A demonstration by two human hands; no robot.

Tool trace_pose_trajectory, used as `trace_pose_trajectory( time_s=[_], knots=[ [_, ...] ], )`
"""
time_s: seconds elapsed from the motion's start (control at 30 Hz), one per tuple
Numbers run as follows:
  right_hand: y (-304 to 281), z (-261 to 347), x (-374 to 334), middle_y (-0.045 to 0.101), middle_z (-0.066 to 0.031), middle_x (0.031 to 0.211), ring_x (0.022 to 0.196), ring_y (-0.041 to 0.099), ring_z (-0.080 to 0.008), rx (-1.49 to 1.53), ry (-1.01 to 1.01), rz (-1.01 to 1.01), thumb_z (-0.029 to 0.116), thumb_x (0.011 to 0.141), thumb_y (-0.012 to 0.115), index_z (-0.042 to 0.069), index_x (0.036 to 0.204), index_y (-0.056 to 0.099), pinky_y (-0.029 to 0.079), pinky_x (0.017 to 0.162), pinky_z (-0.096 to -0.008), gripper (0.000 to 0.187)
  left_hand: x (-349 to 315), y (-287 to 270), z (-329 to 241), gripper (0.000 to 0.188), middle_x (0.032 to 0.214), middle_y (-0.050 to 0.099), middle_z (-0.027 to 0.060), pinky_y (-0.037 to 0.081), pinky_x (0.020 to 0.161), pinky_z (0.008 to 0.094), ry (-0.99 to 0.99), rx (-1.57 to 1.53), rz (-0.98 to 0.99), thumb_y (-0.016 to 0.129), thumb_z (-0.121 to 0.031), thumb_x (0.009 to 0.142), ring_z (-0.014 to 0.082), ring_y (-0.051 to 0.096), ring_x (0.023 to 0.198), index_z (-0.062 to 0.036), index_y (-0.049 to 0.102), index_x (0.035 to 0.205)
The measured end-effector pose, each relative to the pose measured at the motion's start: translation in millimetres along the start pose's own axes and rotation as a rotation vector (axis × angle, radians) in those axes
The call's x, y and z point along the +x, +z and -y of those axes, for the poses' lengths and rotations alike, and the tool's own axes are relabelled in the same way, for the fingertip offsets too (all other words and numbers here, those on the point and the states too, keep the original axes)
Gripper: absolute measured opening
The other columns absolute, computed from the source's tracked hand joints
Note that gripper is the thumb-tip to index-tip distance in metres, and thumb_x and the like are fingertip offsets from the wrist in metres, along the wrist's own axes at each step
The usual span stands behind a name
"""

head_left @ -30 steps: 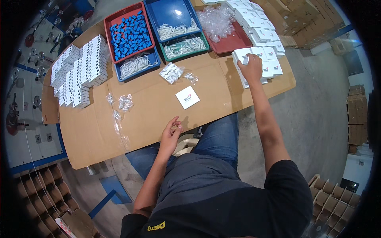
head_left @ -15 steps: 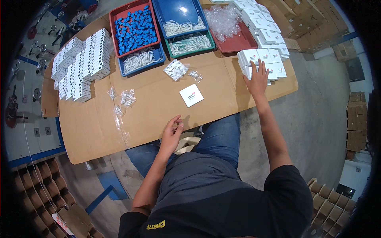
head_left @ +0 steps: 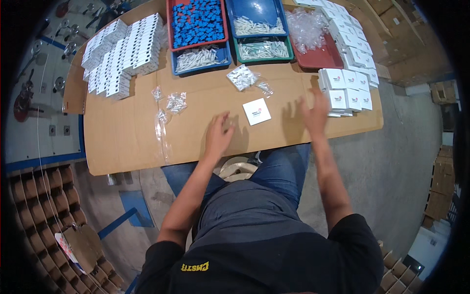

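Observation:
A single flat white box (head_left: 257, 111) with a small red print lies on the cardboard-covered table in front of me. To its left, above the front edge of the table, my left hand (head_left: 219, 136) hovers with fingers apart and nothing in it. My right hand (head_left: 316, 113), a little blurred, is in the air between that box and the stacked white boxes (head_left: 338, 99) at the right; its fingers are spread and I see nothing held. Beyond the single box lie a white plate-like part (head_left: 241, 77) and a small clear bag (head_left: 265, 88).
Trays stand along the back: a red tray of blue pieces (head_left: 198, 24), blue and green trays of white plugs (head_left: 264, 49), and a red tray (head_left: 320, 60) with clear bags. White units (head_left: 139, 49) are stacked at left. Small bags of screws (head_left: 176, 102) lie left of centre.
My right hand has come off the white box stack and moved left. The left hand has risen over the table toward the single box. The view has shifted slightly.

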State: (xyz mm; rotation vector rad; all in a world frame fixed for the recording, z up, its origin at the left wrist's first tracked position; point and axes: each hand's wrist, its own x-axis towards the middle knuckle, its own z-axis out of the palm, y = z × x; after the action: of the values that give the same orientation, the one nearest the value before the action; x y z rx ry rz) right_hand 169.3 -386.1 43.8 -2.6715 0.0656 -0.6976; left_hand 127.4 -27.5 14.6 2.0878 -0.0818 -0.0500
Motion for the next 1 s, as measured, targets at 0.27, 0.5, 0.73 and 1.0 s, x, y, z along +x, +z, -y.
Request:
trace_pose_trajectory(
  time_s=[0.27,0.5,0.73,1.0],
  knots=[
    [58,160,-62,0.054,-0.0195,0.135,0.125,0.05,-0.0389,-0.068,0.081,0.311,0.044,0.074,0.088,0.008,0.14,0.058,0.044,0.104,-0.0497,0.081,121,17,10,0.09,0.151,0.047,0.0194,0.038,0.111,0.0522,0.181,0.485,-0.116,0.085,-0.037,0.077,0.039,0.047,0.134,-0.002,0.043,0.148],
    [68,141,-73,0.053,-0.0204,0.135,0.124,0.049,-0.0402,0.137,0.05,0.312,0.033,0.075,0.086,0.005,0.136,0.061,0.043,0.106,-0.0487,0.071,134,19,16,0.097,0.141,0.05,0.0198,0.03,0.117,0.053,0.303,0.425,-0.11,0.088,-0.036,0.068,0.038,0.044,0.135,-0.0025,0.046,0.147],
    [28,122,-70,0.058,-0.0193,0.126,0.117,0.053,-0.0395,0.267,0.086,0.262,0.025,0.073,0.085,0.003,0.134,0.061,0.045,0.104,-0.0484,0.069,132,-34,-81,0.09,0.132,0.051,0.0204,0.025,0.123,0.0525,0.712,0.862,0.131,0.084,-0.031,0.064,0.0365,0.045,0.134,-0.0012,0.051,0.142],
    [-3,125,-47,0.058,-0.0174,0.135,0.122,0.06,-0.0327,0.878,0.33,0.289,0.021,0.085,0.078,0.002,0.141,0.054,0.048,0.105,-0.0441,0.064,120,-89,-106,0.083,0.132,0.052,0.0203,0.026,0.125,0.0504,0.578,0.521,0.296,0.081,-0.029,0.067,0.0346,0.05,0.131,0.0016,0.053,0.139]
  ],
)
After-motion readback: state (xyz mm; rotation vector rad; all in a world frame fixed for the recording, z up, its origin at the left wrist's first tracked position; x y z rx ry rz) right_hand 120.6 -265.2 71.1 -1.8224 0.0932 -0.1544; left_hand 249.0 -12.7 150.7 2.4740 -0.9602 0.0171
